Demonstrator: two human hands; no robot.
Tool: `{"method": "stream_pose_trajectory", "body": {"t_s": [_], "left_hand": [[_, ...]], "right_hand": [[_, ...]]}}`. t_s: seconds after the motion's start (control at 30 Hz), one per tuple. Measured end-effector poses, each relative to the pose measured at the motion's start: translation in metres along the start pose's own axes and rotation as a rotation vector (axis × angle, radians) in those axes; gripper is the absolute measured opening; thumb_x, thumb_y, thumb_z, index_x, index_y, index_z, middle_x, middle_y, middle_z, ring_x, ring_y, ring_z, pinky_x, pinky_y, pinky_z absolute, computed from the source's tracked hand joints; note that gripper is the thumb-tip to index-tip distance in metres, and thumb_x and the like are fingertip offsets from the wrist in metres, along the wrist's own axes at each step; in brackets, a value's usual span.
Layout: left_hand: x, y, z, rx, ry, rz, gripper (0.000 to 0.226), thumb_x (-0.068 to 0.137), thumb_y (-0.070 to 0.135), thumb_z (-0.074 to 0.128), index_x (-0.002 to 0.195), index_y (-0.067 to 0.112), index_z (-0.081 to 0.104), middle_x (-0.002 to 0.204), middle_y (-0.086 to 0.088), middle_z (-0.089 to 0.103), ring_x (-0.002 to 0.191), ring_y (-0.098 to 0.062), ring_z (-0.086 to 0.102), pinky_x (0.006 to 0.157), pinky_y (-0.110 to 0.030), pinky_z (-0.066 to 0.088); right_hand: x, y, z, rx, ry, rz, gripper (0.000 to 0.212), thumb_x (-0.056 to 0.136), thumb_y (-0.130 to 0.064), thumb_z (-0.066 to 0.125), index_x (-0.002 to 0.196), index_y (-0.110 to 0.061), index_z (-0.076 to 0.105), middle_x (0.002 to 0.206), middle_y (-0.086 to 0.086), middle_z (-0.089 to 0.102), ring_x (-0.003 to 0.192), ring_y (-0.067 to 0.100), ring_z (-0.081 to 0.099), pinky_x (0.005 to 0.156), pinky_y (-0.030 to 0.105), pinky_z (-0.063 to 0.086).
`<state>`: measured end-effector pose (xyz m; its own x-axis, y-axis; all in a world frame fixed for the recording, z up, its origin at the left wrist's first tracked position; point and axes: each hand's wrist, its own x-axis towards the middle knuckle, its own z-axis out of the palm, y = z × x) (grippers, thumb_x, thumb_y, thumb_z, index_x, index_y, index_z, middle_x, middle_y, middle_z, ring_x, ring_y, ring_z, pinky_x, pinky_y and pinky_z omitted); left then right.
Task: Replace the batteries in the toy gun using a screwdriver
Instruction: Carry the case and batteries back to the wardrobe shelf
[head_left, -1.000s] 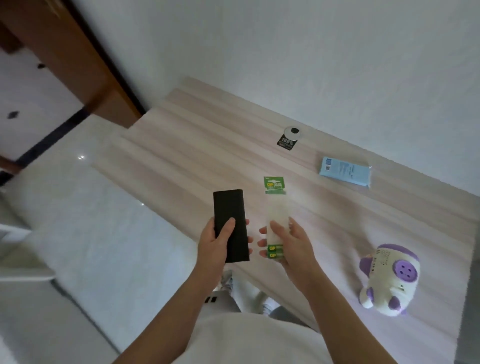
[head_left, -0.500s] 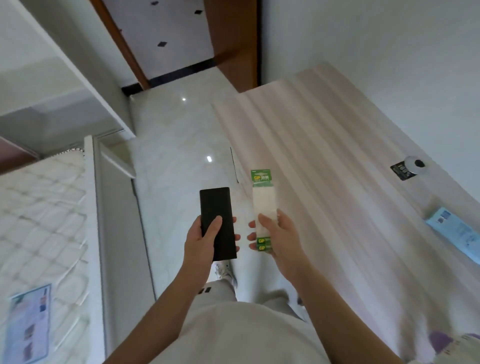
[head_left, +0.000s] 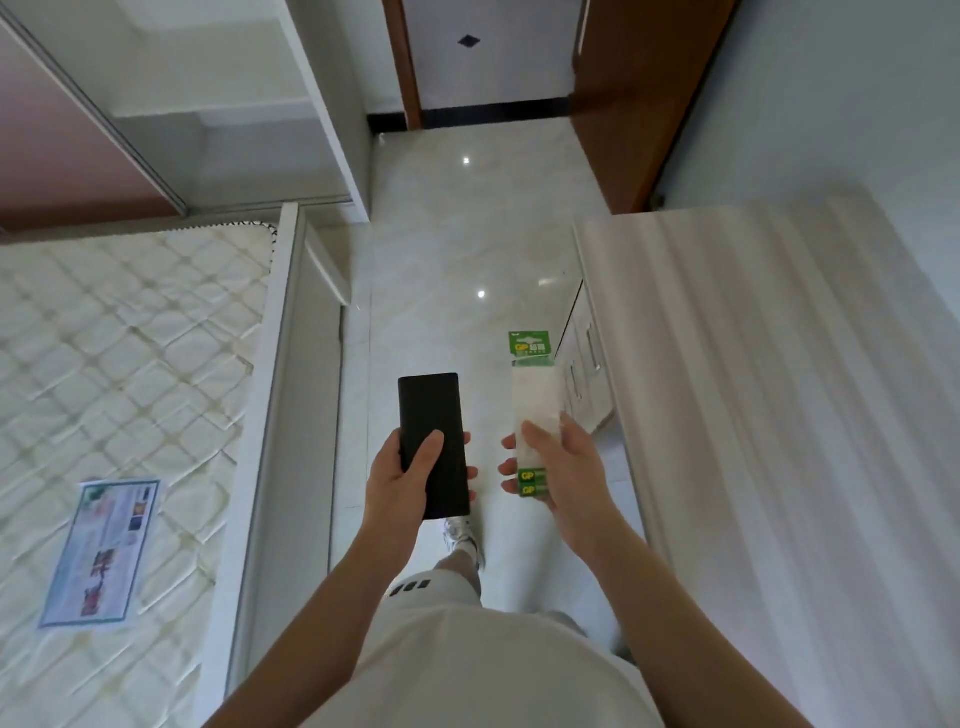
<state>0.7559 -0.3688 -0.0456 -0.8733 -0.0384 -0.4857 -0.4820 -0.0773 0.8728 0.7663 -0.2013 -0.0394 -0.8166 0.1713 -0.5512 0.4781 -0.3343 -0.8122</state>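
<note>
My left hand (head_left: 402, 475) grips a flat black case (head_left: 431, 431), thumb lying across its front. My right hand (head_left: 563, 467) holds a long clear battery pack (head_left: 535, 400) with a green GP card at its top and two green batteries at its lower end by my fingers. Both are held out over the floor in front of my body. The toy gun and any screwdriver are out of view.
A pale wooden table (head_left: 769, 395) runs along the right by the wall. A bare quilted mattress (head_left: 114, 374) with a printed label (head_left: 101, 551) lies at left in a white frame. Glossy tiled floor (head_left: 467, 249) leads to a brown doorway (head_left: 613, 98).
My view has swung left, away from the table; the toy, blue packet and small items there have left the frame. The bed and doorway came into view. Both hands keep their holds.
</note>
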Motion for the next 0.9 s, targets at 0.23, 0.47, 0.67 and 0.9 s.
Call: {"method": "stream_pose_trajectory", "body": {"t_s": [0.23,0.47,0.67,0.9], "left_hand": [[0.103,0.06,-0.024,-0.075,-0.02,-0.004,0.026,0.1,0.021,0.055,0.125,0.013,0.055,0.106,-0.008,0.075,0.084,-0.037,0.073,0.075,-0.056,0.06],[0.17,0.109,-0.048,-0.119,-0.018,0.016,0.024,0.1,0.021,0.057,0.121,0.012,0.057,0.105,-0.009,0.075,0.082,-0.037,0.072,0.071,-0.051,0.061],[0.209,0.124,-0.058,-0.168,0.035,0.005,0.022,0.1,0.02,0.057,0.12,0.014,0.057,0.104,-0.009,0.075,0.083,-0.038,0.072,0.07,-0.05,0.061],[0.277,0.15,-0.052,-0.186,0.107,0.003,0.027,0.1,0.021,0.056,0.125,0.012,0.055,0.105,-0.01,0.074,0.084,-0.038,0.073,0.072,-0.051,0.061]], "right_hand": [[0.088,-0.048,0.078,-0.045,-0.006,-0.012,0.012,0.1,-0.014,0.054,0.112,-0.013,0.057,0.086,0.01,0.07,0.064,0.023,0.067,0.059,0.035,0.059],[0.15,-0.08,0.141,-0.062,-0.043,-0.005,0.012,0.1,-0.014,0.054,0.112,-0.012,0.057,0.087,0.011,0.071,0.067,0.027,0.067,0.061,0.04,0.059],[0.196,-0.099,0.166,-0.116,-0.05,0.024,0.016,0.1,-0.015,0.055,0.115,-0.01,0.057,0.087,0.012,0.071,0.064,0.025,0.067,0.06,0.038,0.058],[0.271,-0.132,0.188,-0.144,-0.121,0.053,0.015,0.101,-0.015,0.054,0.115,-0.011,0.056,0.088,0.012,0.07,0.063,0.023,0.067,0.058,0.035,0.057]]}}
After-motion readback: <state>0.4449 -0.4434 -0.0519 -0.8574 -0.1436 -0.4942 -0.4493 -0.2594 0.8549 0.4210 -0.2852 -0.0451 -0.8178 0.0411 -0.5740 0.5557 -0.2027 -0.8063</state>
